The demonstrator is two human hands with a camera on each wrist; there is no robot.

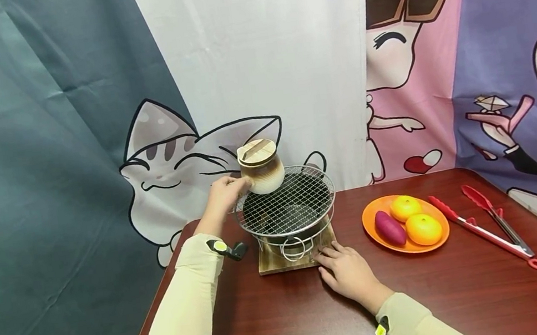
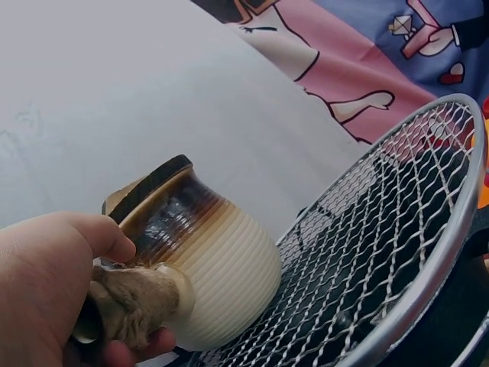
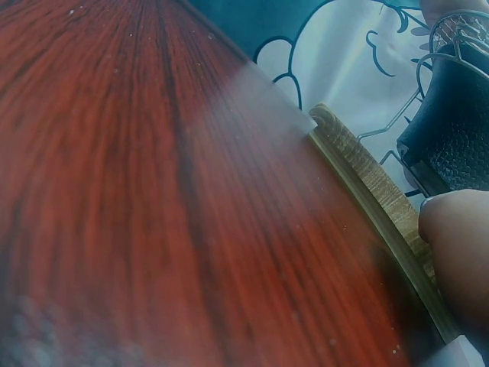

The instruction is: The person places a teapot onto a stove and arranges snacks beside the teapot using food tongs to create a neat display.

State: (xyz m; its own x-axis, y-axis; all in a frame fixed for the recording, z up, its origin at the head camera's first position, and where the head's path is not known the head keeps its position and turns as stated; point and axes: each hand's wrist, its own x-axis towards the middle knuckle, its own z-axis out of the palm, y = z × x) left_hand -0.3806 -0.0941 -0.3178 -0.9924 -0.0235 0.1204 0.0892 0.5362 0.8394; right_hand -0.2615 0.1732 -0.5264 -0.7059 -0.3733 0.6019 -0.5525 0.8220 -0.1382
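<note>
- While the left hand (image 1: pixel 227 192) pinches the wrapped handle (image 2: pixel 145 298), the pot (image 1: pixel 266 179) is over the left part of the wire mesh (image 1: pixel 298 203); I can't tell whether its base touches the wires.
- The right hand (image 1: pixel 349 272) lies with fingers loosely spread at the near right corner of the wooden board (image 1: pixel 271 263), perhaps steadying it.
- As I'd judge it, the grill (image 3: pixel 454 122) is together: it stands on the board, topped by its mesh. The lid (image 1: pixel 257 152) is on the pot, but the pot isn't let go of yet. The sweet potato (image 1: pixel 389 228) and two citrus fruits (image 1: pixel 423 229) lie on the plate (image 1: pixel 371 233), tongs (image 1: pixel 488 235) beside it, none in hand.
- It's tight at the left, with the table (image 1: pixel 267 324) edge near the board, and behind, where the backdrop (image 1: pixel 310 101) hangs. Mesh stretches rightward from the pot; tabletop separates board and plate.
</note>
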